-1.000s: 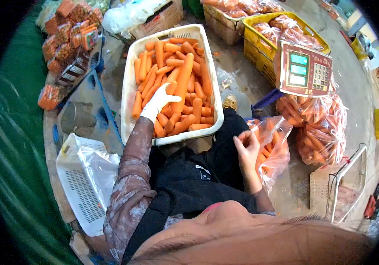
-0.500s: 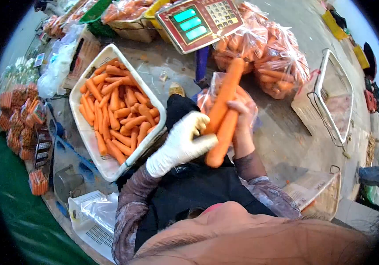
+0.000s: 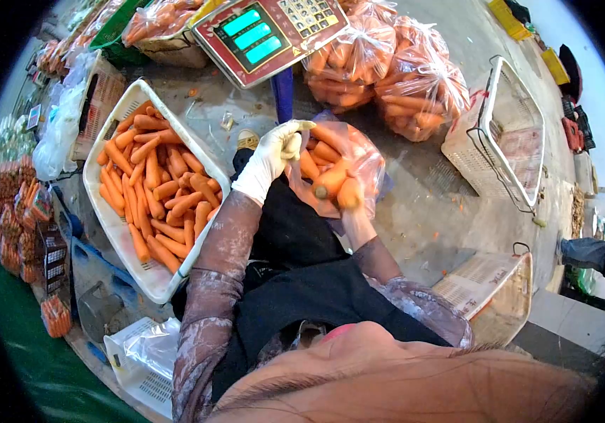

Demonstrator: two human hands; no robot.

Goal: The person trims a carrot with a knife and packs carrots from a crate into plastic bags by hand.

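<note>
My left hand [image 3: 274, 156], in a white glove, is closed in a pinch at the edge of a clear plastic bag [image 3: 369, 158] standing on the scale. Several carrots lie inside that bag. At its near side my right hand [image 3: 356, 217] is wrapped round two carrots [image 3: 332, 185], their thick ends towards me and their far parts in the bag's mouth; its fingers are partly hidden behind them. To the left, a white crate [image 3: 93, 201] is heaped with loose carrots [image 3: 165, 190].
A red scale display [image 3: 263, 35] with green screens rises on a blue post [image 3: 282, 95]. Filled carrot bags [image 3: 415, 99] stand behind. A white crate [image 3: 461, 151] is at right, another [image 3: 478, 282] nearer. Plastic bags [image 3: 154, 345] lie in a basket at lower left.
My right hand has lowered the two carrots into the bag's mouth. My left hand has moved from beside the carrots up to the bag's edge. The view has shifted slightly.
</note>
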